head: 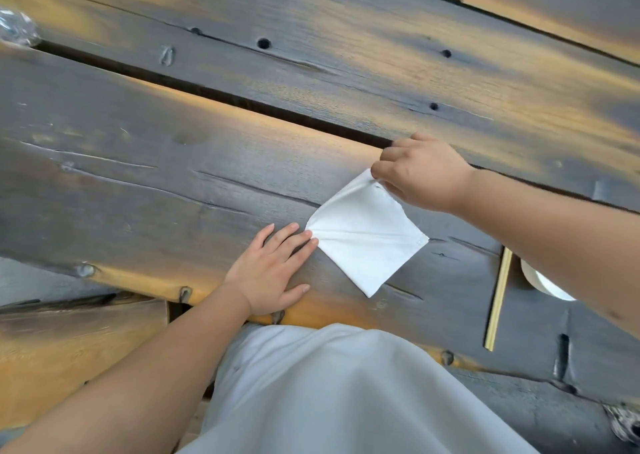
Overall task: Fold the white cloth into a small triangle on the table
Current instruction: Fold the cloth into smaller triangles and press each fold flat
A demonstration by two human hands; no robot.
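- The white cloth [363, 235] lies on the dark plank table [173, 183] as a small diamond, just beyond the table's near edge. A crease runs across it from its 9 o'clock corner to its 3 o'clock corner; that is its long axis and, I judge, the fold line.
- The right hand [420, 173] sits at the cloth's 12 o'clock corner, fingers clenched in a pinch on it, lifting it off the wood.
- The left hand [273, 270] lies flat and released, fingertips touching the 9 o'clock corner and pinning it.
- The 6 o'clock corner lies free, nearest the body; the lifted corner would likely travel toward it.
- At 3 o'clock, well apart, lie chopsticks [498, 297] and a white dish [540, 280].
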